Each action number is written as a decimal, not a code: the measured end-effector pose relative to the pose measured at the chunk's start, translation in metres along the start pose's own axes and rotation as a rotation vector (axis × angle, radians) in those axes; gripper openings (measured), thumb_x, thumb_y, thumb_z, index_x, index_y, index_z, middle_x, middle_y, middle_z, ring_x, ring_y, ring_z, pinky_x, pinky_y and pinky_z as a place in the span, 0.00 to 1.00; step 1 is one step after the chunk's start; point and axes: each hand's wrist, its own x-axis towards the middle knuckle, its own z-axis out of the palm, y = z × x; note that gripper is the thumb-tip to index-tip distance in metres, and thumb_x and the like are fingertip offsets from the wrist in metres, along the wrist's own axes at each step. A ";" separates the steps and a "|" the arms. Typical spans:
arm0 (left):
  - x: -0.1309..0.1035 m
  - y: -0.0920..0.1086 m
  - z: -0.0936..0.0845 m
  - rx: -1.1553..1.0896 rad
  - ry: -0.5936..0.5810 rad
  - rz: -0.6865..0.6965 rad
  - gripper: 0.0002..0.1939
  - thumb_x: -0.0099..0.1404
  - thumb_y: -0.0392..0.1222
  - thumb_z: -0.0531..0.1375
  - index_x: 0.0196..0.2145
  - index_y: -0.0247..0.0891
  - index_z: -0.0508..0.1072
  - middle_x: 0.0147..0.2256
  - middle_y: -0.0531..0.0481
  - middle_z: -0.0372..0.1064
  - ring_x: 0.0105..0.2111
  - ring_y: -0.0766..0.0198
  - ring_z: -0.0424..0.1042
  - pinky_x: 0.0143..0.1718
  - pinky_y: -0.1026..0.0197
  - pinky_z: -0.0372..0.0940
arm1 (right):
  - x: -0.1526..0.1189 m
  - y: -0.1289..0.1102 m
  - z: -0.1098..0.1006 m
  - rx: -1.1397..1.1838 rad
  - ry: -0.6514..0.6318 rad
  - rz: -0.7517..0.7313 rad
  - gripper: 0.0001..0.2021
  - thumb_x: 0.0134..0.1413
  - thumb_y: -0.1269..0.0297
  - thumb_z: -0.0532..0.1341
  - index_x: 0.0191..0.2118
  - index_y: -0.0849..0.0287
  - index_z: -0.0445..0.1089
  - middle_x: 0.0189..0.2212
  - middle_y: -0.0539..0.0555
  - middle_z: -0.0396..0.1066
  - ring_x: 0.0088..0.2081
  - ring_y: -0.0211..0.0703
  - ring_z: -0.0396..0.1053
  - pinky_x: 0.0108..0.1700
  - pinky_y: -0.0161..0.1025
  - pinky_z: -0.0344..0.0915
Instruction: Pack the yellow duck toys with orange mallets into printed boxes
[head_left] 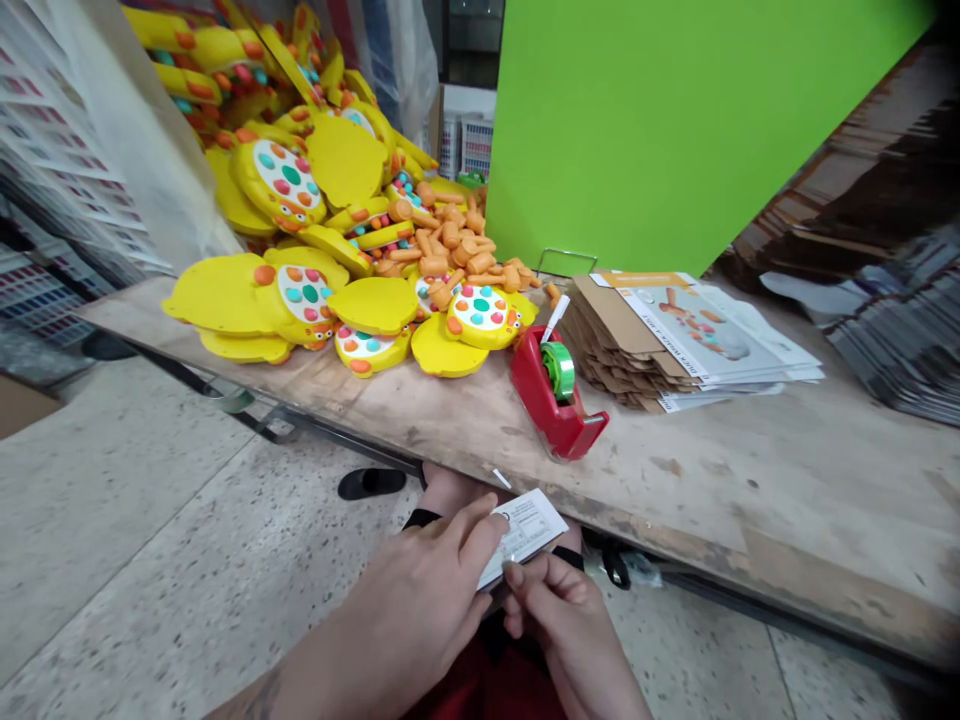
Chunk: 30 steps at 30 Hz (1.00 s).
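Note:
My left hand (427,570) grips a small white folded leaflet (534,522) with printed text, its thumb lying across the face. The leaflet is held over my lap, just off the table's front edge. Thumb and fingers of my right hand (551,600) are closed in a pinch at the leaflet's lower edge. A small shiny clear bit shows by the right thumb tip; I cannot make out whether it is tape. On the table beyond stands a red tape dispenser (559,415) with a green tape roll (557,370) and a white pen-like stick (556,316) in it.
Yellow duck-shaped toys (349,160) are heaped at the back left, with orange toy mallets (450,240) beside them. Flat printed cartons (675,335) lie stacked right of the dispenser. A green panel (637,120) stands behind. The wooden table (697,480) ends just before my hands.

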 end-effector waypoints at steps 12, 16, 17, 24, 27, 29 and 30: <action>-0.001 -0.013 0.003 -0.016 0.029 0.056 0.30 0.69 0.32 0.55 0.66 0.47 0.57 0.71 0.46 0.50 0.64 0.47 0.64 0.53 0.42 0.72 | 0.007 0.007 -0.001 -0.203 0.044 -0.130 0.25 0.39 0.42 0.74 0.22 0.59 0.68 0.17 0.49 0.69 0.21 0.36 0.63 0.28 0.35 0.60; -0.002 -0.014 -0.001 -0.015 0.021 0.069 0.26 0.69 0.32 0.56 0.62 0.46 0.63 0.71 0.44 0.50 0.64 0.44 0.64 0.52 0.43 0.72 | 0.012 0.014 -0.003 -0.177 0.063 -0.197 0.24 0.41 0.46 0.75 0.23 0.55 0.62 0.18 0.48 0.71 0.21 0.39 0.66 0.27 0.37 0.62; -0.002 -0.015 -0.001 -0.012 0.012 0.072 0.25 0.69 0.32 0.57 0.61 0.47 0.65 0.71 0.43 0.50 0.62 0.43 0.67 0.52 0.42 0.72 | 0.013 0.017 -0.004 -0.162 0.067 -0.209 0.24 0.42 0.46 0.75 0.23 0.54 0.61 0.18 0.48 0.71 0.21 0.39 0.67 0.26 0.37 0.63; -0.003 -0.023 0.002 0.015 0.017 0.129 0.18 0.72 0.34 0.55 0.55 0.47 0.74 0.68 0.42 0.57 0.58 0.43 0.71 0.55 0.40 0.70 | 0.019 0.034 -0.006 -0.230 0.106 -0.319 0.23 0.47 0.45 0.72 0.24 0.53 0.60 0.19 0.48 0.70 0.22 0.41 0.67 0.26 0.37 0.62; -0.002 -0.026 0.004 0.026 0.027 0.161 0.19 0.72 0.35 0.56 0.57 0.45 0.73 0.65 0.44 0.63 0.59 0.46 0.71 0.58 0.43 0.68 | 0.021 0.040 -0.009 -0.338 0.138 -0.375 0.20 0.51 0.47 0.69 0.25 0.53 0.61 0.20 0.48 0.69 0.23 0.40 0.67 0.27 0.37 0.62; -0.002 -0.027 0.005 0.054 0.029 0.179 0.19 0.72 0.35 0.56 0.57 0.44 0.73 0.63 0.44 0.67 0.59 0.48 0.70 0.59 0.44 0.67 | 0.023 0.043 -0.013 -0.455 0.188 -0.445 0.18 0.52 0.49 0.69 0.25 0.53 0.63 0.20 0.47 0.68 0.22 0.38 0.65 0.26 0.36 0.60; -0.001 -0.028 0.005 0.067 0.034 0.184 0.18 0.72 0.35 0.56 0.57 0.43 0.72 0.62 0.44 0.68 0.59 0.48 0.70 0.59 0.45 0.67 | 0.024 0.044 -0.015 -0.507 0.204 -0.482 0.18 0.52 0.50 0.69 0.25 0.53 0.63 0.20 0.46 0.67 0.22 0.38 0.64 0.27 0.36 0.60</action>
